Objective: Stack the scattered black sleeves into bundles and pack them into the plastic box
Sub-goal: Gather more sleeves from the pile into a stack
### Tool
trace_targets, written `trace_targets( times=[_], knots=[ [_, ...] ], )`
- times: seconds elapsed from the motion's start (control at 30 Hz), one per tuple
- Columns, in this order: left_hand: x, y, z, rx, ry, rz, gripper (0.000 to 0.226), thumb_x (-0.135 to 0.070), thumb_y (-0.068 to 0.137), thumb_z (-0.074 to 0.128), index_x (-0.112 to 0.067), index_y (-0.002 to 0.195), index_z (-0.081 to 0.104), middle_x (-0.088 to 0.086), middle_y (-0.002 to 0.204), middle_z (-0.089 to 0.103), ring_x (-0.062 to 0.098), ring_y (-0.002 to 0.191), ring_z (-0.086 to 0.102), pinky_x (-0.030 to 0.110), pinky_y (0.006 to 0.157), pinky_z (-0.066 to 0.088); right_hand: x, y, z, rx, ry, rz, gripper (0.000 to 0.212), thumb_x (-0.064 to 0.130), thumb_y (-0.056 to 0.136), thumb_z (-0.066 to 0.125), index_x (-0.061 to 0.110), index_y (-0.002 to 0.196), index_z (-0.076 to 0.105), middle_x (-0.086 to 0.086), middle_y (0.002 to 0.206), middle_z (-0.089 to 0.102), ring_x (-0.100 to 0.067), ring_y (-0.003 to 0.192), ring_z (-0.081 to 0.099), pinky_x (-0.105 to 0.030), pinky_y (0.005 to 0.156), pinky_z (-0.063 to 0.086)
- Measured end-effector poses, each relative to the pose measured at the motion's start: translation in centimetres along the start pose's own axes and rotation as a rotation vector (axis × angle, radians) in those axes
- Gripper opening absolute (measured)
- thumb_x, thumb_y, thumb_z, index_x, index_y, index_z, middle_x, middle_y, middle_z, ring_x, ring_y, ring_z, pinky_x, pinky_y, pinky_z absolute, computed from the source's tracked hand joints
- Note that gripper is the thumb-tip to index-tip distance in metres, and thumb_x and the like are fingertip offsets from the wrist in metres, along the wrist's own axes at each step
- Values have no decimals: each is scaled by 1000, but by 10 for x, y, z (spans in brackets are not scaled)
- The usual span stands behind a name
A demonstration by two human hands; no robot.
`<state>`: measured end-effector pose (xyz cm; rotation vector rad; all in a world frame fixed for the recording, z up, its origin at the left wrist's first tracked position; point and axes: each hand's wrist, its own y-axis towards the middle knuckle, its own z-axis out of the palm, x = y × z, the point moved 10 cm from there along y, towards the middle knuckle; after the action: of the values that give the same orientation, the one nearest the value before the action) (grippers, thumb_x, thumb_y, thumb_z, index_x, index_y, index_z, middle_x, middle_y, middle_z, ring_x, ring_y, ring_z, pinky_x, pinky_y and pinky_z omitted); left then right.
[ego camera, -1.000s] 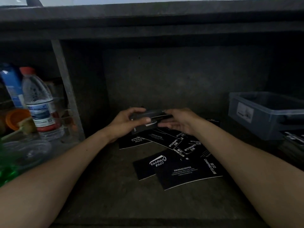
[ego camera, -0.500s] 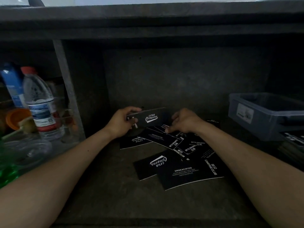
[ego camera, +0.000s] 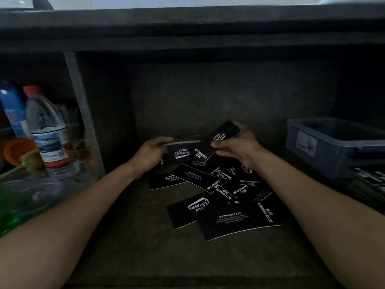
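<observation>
Several black sleeves [ego camera: 227, 213] with white print lie scattered and overlapping on the dark shelf floor. My left hand [ego camera: 151, 152] grips a small stack of sleeves [ego camera: 181, 152] at its left end, held above the pile. My right hand [ego camera: 237, 146] holds a single black sleeve [ego camera: 220, 139], tilted up to the right, its lower corner meeting the stack. The grey plastic box [ego camera: 325, 161] stands at the right, apart from both hands.
A clear water bottle [ego camera: 46, 132], a blue bottle [ego camera: 12, 109], an orange lid and clear containers crowd the left compartment behind a metal post [ego camera: 83, 113]. More black printed items [ego camera: 368, 176] lie in front of the box. A dark shelf ceiling hangs overhead.
My right hand has lifted from the pile with one sleeve and brought it up against the stack. My left hand has kept the stack, turning it nearly flat.
</observation>
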<state>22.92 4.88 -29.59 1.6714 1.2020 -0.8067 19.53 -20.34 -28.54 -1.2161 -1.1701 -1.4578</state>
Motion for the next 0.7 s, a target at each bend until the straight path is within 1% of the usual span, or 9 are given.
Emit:
trace_targets(
  times=[0.03,0.1,0.2,0.27,0.33,0.4,0.5,0.57,0.7],
  knots=[
    [-1,-2,4,19,-27,-17,31,-8,94,58,-20,121,67,6,114,71,15,99,65,18,79,51,-1,1,5,4,5,-15,57,-9,77,76,22,118,49,-8,105,69,-25,81,73,-32,60,60],
    [-7,-8,10,64,-17,-16,28,-27,92,67,-25,120,67,-4,112,71,7,100,67,16,79,51,-6,2,16,29,45,2,27,-1,91,63,19,107,55,-7,101,70,-24,85,72,-35,64,61],
    [-12,-13,15,101,34,23,43,-36,83,78,-29,122,61,-17,106,66,-11,85,64,2,66,47,-10,3,28,38,61,7,17,2,95,55,19,95,58,-3,92,70,-18,81,68,-33,70,59],
    [-11,-12,14,94,43,31,50,-34,79,82,-29,123,59,-17,106,65,-10,85,64,3,64,48,-17,4,28,12,73,11,18,-2,90,63,15,94,58,-6,95,70,-18,81,68,-26,66,57],
    [-10,-11,14,80,57,57,49,-24,80,82,-25,124,60,-12,108,68,-8,86,66,3,67,49,-25,4,26,-2,-45,12,22,1,82,75,12,93,60,-12,99,72,-20,82,71,-28,68,59],
    [-13,-9,11,31,108,128,43,-6,85,75,-15,125,62,0,116,68,1,94,66,1,74,48,-19,3,22,-7,-471,-70,27,16,71,87,13,88,66,-8,92,74,-21,82,71,-36,78,60],
    [-14,-6,5,-29,97,157,40,10,91,59,-9,126,62,5,117,65,4,94,62,-1,75,45,-11,-2,30,45,-1072,-110,56,49,60,89,19,103,69,2,100,72,-17,96,67,-37,90,54],
    [-12,-2,-2,-72,47,129,44,13,91,52,-13,125,63,5,117,66,0,90,60,0,74,46,-15,-5,36,107,-1157,-55,72,59,55,88,19,112,68,4,106,72,-16,102,66,-35,93,53],
    [-4,2,-5,-72,52,80,40,7,92,52,-16,122,66,3,111,68,7,91,63,7,75,50,-15,-7,38,173,-1125,31,71,42,61,91,12,121,67,-2,118,69,-18,108,64,-32,96,52]
  ],
)
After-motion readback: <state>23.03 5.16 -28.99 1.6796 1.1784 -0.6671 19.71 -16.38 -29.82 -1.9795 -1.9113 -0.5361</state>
